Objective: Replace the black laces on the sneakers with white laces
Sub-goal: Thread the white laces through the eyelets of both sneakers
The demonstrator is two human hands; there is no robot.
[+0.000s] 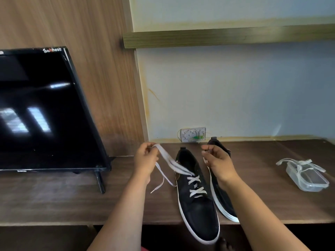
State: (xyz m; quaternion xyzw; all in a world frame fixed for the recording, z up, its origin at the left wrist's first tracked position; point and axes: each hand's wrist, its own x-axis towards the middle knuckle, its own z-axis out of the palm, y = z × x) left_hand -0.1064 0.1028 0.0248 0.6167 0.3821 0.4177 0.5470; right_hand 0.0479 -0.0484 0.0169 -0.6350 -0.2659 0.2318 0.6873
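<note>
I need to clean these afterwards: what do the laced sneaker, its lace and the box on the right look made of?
Laced sneaker: matte black fabric or suede, hard to tell which, with a smooth white rubbery sole edge. White lace: flat woven cloth, limp where it hangs from the left hand. Box: clear, glossy plastic, see-through to the table.

Home room — television (45,109), wooden desk (54,196)

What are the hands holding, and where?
The left hand pinches the white lace near its free ends. The right hand seems to pinch something small; I cannot tell what.
</note>
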